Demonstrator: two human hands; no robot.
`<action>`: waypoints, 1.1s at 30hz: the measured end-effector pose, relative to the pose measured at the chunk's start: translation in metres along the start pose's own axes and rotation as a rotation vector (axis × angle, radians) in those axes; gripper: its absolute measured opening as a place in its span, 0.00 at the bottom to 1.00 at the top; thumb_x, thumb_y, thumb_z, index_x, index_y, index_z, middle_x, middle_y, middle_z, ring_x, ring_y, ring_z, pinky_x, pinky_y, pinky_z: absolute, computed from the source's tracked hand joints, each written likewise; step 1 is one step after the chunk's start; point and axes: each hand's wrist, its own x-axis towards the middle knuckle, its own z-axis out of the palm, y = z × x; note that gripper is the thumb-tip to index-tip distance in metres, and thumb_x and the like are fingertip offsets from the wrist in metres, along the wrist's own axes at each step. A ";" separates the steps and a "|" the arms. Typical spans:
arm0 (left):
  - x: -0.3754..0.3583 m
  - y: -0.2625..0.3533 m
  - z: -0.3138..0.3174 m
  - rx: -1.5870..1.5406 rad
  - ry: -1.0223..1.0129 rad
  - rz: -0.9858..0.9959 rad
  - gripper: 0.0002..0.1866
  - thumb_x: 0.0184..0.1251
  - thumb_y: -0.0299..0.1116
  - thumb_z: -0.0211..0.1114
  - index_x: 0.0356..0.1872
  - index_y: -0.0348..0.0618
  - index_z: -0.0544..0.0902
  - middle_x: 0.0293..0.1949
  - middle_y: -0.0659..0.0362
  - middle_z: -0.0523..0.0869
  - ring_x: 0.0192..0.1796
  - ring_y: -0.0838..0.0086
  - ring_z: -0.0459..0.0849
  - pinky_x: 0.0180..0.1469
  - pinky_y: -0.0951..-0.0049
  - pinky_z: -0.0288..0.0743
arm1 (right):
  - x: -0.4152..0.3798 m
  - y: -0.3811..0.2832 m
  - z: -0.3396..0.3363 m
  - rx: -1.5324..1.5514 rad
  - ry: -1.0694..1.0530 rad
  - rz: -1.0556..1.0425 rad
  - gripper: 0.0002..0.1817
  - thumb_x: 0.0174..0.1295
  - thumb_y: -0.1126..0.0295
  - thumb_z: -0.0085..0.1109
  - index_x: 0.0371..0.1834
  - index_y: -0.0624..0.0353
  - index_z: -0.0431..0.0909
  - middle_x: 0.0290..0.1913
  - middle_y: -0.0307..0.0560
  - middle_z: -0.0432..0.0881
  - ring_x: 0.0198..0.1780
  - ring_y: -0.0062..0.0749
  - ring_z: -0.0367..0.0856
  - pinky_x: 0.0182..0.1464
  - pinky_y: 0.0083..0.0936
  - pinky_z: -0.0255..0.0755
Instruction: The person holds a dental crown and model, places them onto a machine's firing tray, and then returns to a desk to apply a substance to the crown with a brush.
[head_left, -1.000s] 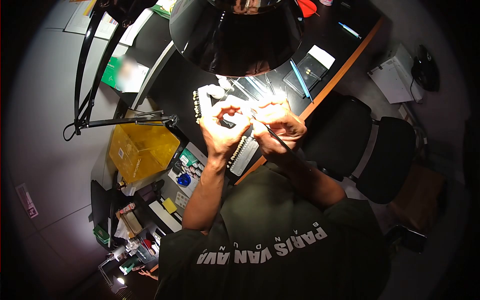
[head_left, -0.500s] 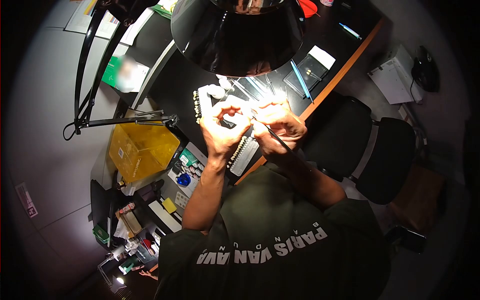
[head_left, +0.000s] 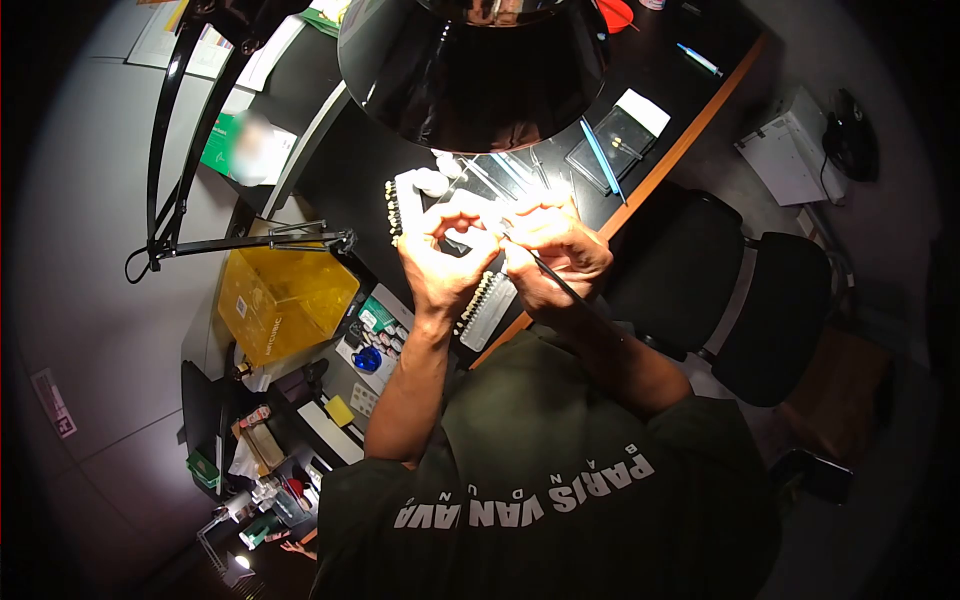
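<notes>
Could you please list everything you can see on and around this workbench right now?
Lamp shade: one, black, overhead at top centre.
Lamp arm: one, black, left of the hands.
Box: one, translucent yellow, left on the bench.
Tooth shade strips: two, pale, one below the hands, one above left.
Blue tool: one, lying on the dark bench, upper right.
Chair: one, black, right of the bench.
White device: one, far right.
Thin brush: one, dark, held in the right hand.
Left hand: pinching something small, too bright to identify.
Right hand: closed on the brush.
</notes>
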 end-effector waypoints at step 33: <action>0.000 -0.001 0.003 0.014 0.001 0.001 0.16 0.51 0.23 0.79 0.41 0.32 0.85 0.36 0.60 0.86 0.39 0.79 0.81 0.46 0.78 0.75 | -0.008 -0.011 -0.002 0.345 0.090 0.359 0.09 0.53 0.86 0.56 0.36 0.64 0.76 0.40 0.52 0.79 0.50 0.35 0.78 0.55 0.32 0.75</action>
